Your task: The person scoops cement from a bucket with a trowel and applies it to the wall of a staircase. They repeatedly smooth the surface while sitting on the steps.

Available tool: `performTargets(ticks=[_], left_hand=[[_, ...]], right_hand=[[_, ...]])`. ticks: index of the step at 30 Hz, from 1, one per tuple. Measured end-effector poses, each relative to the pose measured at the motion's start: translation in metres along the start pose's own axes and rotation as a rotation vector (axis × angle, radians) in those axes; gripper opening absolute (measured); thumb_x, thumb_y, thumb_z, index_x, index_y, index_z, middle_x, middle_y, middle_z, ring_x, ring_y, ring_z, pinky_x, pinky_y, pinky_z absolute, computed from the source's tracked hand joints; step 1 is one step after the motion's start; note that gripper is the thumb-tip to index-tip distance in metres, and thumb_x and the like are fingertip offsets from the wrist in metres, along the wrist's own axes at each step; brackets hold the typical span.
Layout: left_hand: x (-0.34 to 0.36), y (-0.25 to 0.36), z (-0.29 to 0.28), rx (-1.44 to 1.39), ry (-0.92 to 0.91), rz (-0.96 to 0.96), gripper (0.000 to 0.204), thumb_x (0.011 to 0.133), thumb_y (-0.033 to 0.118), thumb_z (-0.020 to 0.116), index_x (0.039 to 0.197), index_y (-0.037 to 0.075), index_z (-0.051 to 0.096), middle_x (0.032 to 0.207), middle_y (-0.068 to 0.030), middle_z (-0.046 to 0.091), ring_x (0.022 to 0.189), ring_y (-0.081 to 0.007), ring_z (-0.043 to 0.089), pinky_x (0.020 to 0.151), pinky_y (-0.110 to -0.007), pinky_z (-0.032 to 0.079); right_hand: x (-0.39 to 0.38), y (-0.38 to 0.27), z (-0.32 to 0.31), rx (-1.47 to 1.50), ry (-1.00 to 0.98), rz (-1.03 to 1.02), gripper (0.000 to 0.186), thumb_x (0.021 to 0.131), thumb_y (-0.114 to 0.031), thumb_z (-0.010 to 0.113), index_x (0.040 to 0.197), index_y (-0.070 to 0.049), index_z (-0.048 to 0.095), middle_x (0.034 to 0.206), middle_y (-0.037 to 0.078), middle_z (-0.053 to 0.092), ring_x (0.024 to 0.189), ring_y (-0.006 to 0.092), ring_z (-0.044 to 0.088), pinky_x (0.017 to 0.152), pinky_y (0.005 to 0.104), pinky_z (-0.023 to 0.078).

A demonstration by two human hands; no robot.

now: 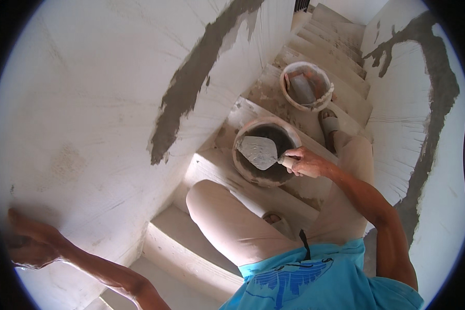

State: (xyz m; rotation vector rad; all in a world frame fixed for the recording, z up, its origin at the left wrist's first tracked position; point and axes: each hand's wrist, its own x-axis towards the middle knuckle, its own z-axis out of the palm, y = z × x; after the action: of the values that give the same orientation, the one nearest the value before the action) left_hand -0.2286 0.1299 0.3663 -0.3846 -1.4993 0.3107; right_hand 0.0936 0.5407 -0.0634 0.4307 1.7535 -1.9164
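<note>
My right hand [306,162] is closed around the pale handle of a trowel [258,152]. The broad blade, smeared with grey mortar, lies over the mouth of a round bucket [241,171]. Dark wet mortar [280,138] shows inside, around the blade. At the far left my left hand [32,243] is up against the white wall [82,129]. Shadow and the picture's rim hide its fingers, so I cannot make out whether it holds anything.
A second bucket [327,98] with a grey block-like piece in it stands on a higher step. The concrete stairs [341,31] rise between two walls. Dark mortar strips mark the left wall [183,85] and right wall [439,67]. My legs straddle the steps.
</note>
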Motion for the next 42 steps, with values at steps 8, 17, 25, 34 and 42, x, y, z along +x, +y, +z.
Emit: performTargets(ticks=[8,17,25,34,42], left_hand=[[0.015,0.045,-0.016,-0.176,0.029,0.117,0.062,0.088,0.063,0.063,0.129,0.015,0.065,0.136,-0.0116,0.058,0.131,-0.0281,0.051,0.102,-0.05,0.052],[0.029,0.069,-0.031,-0.222,-0.018,0.131,0.048,0.096,0.052,0.057,0.133,0.021,0.063,0.148,-0.0058,0.052,0.141,-0.0277,0.043,0.115,-0.055,0.038],[0.071,0.039,-0.037,-0.135,-0.037,0.346,0.047,0.1,0.047,0.054,0.136,0.018,0.06,0.15,-0.0061,0.049,0.145,-0.0263,0.038,0.119,-0.054,0.032],[0.072,0.026,-0.027,-0.026,-0.069,0.423,0.06,0.105,0.052,0.037,0.146,0.009,0.049,0.155,-0.0155,0.041,0.144,-0.0334,0.037,0.116,-0.055,0.035],[0.077,0.029,-0.029,-0.03,-0.072,0.433,0.066,0.105,0.055,0.034,0.145,0.005,0.049,0.154,-0.0179,0.041,0.143,-0.0361,0.039,0.115,-0.055,0.035]], right_hand=[[0.012,-0.034,-0.026,0.269,0.286,-0.222,0.034,0.08,-0.006,0.059,0.112,0.004,0.061,0.08,0.005,0.06,0.061,0.0097,0.052,0.056,0.0259,0.044],[0.04,-0.089,-0.067,0.325,0.499,-0.491,0.037,0.087,-0.018,0.058,0.116,0.003,0.054,0.078,0.005,0.054,0.064,0.012,0.054,0.056,0.0295,0.047],[0.073,-0.094,-0.107,0.457,0.678,-0.406,0.049,0.082,-0.01,0.064,0.126,0.003,0.049,0.078,0.006,0.055,0.06,0.0137,0.055,0.051,0.0315,0.048],[0.112,-0.113,-0.155,0.349,0.818,-0.479,0.068,0.077,-0.004,0.063,0.141,0.003,0.043,0.088,0.012,0.059,0.064,0.0168,0.057,0.053,0.0326,0.05],[0.125,-0.12,-0.162,0.327,0.855,-0.434,0.077,0.075,-0.004,0.065,0.148,0.002,0.042,0.091,0.015,0.062,0.062,0.0183,0.057,0.055,0.0338,0.051]])
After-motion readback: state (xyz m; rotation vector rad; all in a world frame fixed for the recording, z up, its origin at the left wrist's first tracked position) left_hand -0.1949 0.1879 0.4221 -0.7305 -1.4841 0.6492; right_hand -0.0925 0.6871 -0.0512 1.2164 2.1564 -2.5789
